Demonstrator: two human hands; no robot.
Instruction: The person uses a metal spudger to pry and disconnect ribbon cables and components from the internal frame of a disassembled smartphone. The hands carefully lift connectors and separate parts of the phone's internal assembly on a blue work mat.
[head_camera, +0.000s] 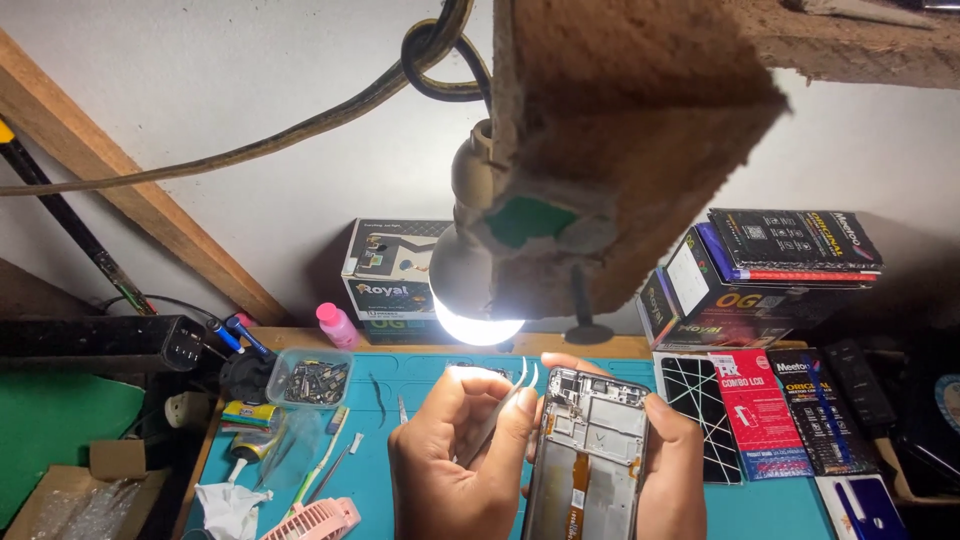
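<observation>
My right hand (662, 460) holds an opened phone (590, 450) upright over the blue work mat (770, 505), its back off so the metal frame and an orange flex cable show. My left hand (455, 455) grips metal tweezers (505, 405), their curved tips reaching up beside the phone's top left corner. Both hands sit just below a lit bulb (475, 300).
A clear tub of small parts (310, 380), a pink-capped bottle (336, 325), a toothbrush (318, 462), a small pink fan (312, 522) and crumpled tissue (228, 508) lie on the left. Boxes (395, 268) stand at the back; flat packages (770, 410) lie right. A wooden beam (620, 130) hangs overhead.
</observation>
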